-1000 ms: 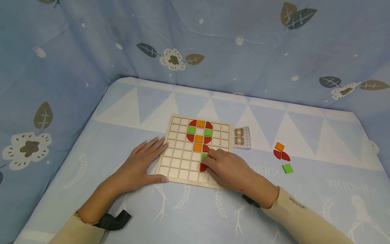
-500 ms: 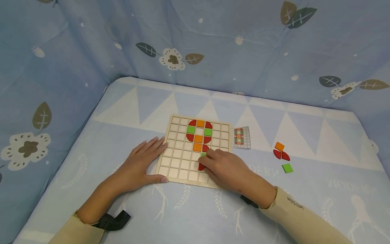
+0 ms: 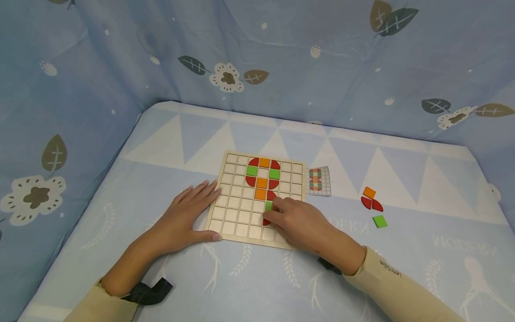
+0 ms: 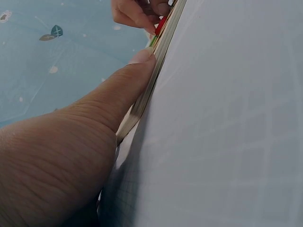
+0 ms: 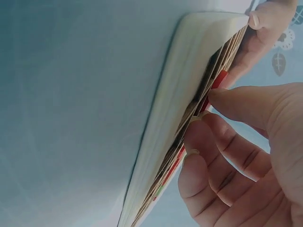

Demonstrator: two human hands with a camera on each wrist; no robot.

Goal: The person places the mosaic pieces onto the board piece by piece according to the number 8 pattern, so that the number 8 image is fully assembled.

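A square wooden grid board (image 3: 232, 214) lies on the table. My left hand (image 3: 185, 219) rests spread along its left edge, the thumb at the near corner. With thumb and fingers, my right hand (image 3: 303, 223) pinches a red quarter-round tile (image 5: 218, 79) low over a cell near the board's front. In the right wrist view that tile stands up a little from the grid. Just behind it sits a green square tile (image 3: 268, 205), partly covered by the fingers. Farther back on the grid are orange squares (image 3: 261, 183), green squares (image 3: 275, 174) and red quarter-rounds (image 3: 254, 162).
A small printed pattern card (image 3: 320, 181) lies against the board's right side. To its right on the table are a loose orange square (image 3: 369, 192), two red quarter-rounds (image 3: 377, 205) and a green square (image 3: 379, 221). Patterned blue cloth (image 3: 281, 89) hangs behind the table.
My right hand has shifted slightly left with the red tile, uncovering a little more of the green tile since half a second ago. The left hand has stayed in place.
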